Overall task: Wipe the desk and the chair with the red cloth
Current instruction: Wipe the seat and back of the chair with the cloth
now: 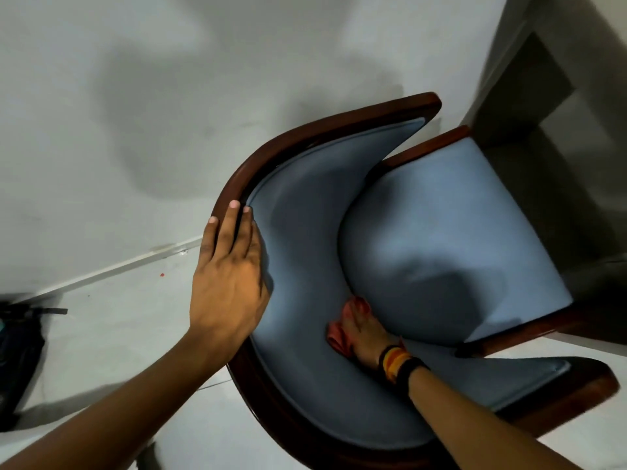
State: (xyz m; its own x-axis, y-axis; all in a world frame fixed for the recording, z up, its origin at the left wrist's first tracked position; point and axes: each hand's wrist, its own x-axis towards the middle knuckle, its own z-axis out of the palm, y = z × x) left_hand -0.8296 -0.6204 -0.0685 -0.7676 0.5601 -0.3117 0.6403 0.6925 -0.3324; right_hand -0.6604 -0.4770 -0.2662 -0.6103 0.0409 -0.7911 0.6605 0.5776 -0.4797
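A chair [451,232] with blue upholstery and a dark wooden frame fills the middle of the view, seen from above. My left hand [227,279] rests flat on the top of its curved backrest, fingers over the wooden rim. My right hand [361,337], with coloured bands on the wrist, is pressed low inside the chair where the backrest meets the seat cushion. It holds the bunched red cloth [339,334] against the blue fabric. Part of the cloth is hidden under my fingers. The desk [543,79] shows only as a pale edge at the upper right.
A white wall stands behind the chair, and a pale tiled floor [118,320] lies to its left. A dark bag [17,351] sits on the floor at the left edge. The chair's front is tucked under the desk at the right.
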